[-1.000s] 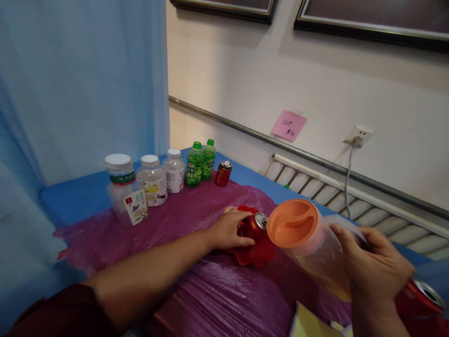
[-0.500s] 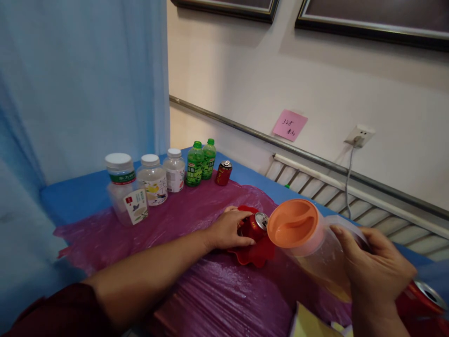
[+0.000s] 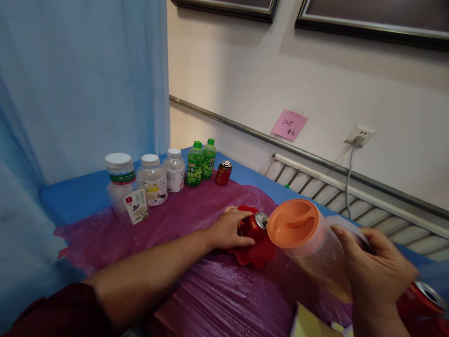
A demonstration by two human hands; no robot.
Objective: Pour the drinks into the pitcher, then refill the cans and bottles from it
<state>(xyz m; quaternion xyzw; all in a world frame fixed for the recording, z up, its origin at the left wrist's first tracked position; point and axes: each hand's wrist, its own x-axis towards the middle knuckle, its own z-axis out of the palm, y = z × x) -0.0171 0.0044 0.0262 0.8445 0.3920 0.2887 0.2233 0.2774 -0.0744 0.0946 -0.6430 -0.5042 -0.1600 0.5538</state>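
My left hand (image 3: 233,229) is wrapped round a red drink can (image 3: 255,225), which leans to the right above a wavy-edged red mat (image 3: 257,255). In my right hand (image 3: 377,267) is the handle of a clear pitcher (image 3: 322,262) with an orange lid (image 3: 293,223). The pitcher is tilted toward the can, and yellowish liquid shows inside it. Its lid edge meets or nearly meets the can's top; I cannot tell whether liquid is passing between them.
Clear jars with white caps (image 3: 151,180), two green bottles (image 3: 195,164) and another red can (image 3: 223,173) stand at the back on purple plastic sheeting (image 3: 224,290). A larger red can (image 3: 421,302) is partly behind my right wrist. A radiator (image 3: 315,185) runs along the wall.
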